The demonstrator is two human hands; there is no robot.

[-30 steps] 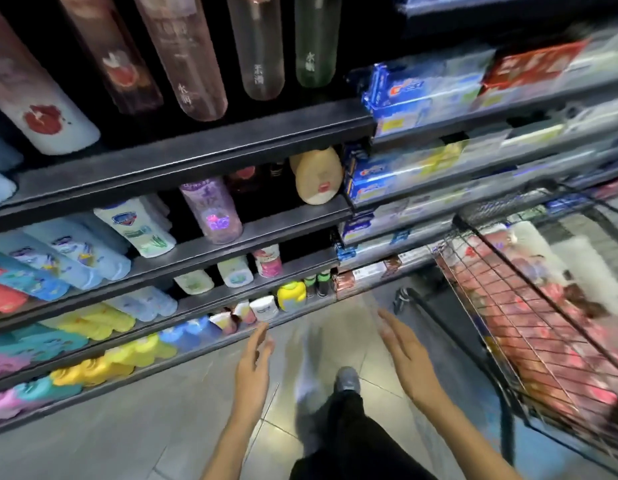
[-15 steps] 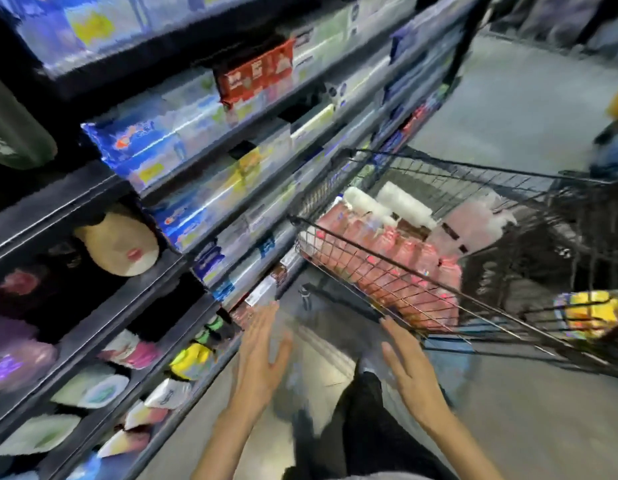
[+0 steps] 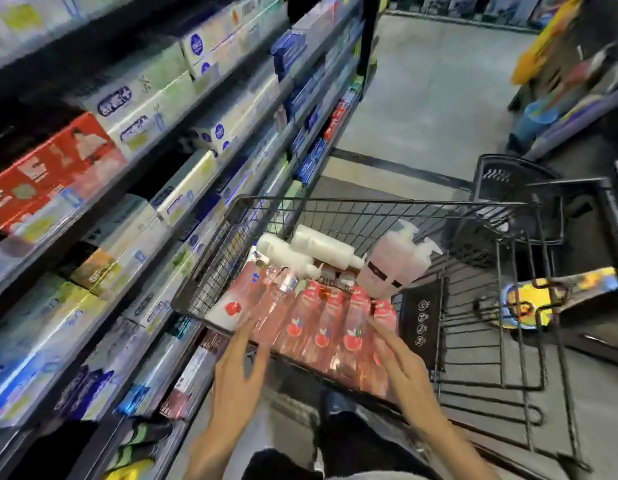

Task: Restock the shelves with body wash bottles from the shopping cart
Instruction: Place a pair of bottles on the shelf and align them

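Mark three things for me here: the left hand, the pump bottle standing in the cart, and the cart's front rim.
left hand (image 3: 236, 372), head view, back of the hand.
pump bottle (image 3: 394, 268), head view, middle of its pale body.
cart's front rim (image 3: 387, 201), head view, top wire of the far wall.

1. Single view only: head-worn wide-angle camera, so no second view shares any part of the scene.
2. It looks forward and steeply down from standing height. The person's own legs and a foot sit at the bottom centre.
3. The frame centre falls on the near end of the shopping cart (image 3: 352, 209), close below the lens. Both forearms enter from the bottom edge, with the left hand (image 3: 236, 372) and right hand (image 3: 401, 368) at the cart's near rim.
4. The shelves (image 3: 134, 174) run along the left side, near, receding toward top centre. The aisle floor (image 3: 439, 98) fills the upper right.
5. Strong barrel distortion bends straight lines at the edges, and motion blur softens detail.
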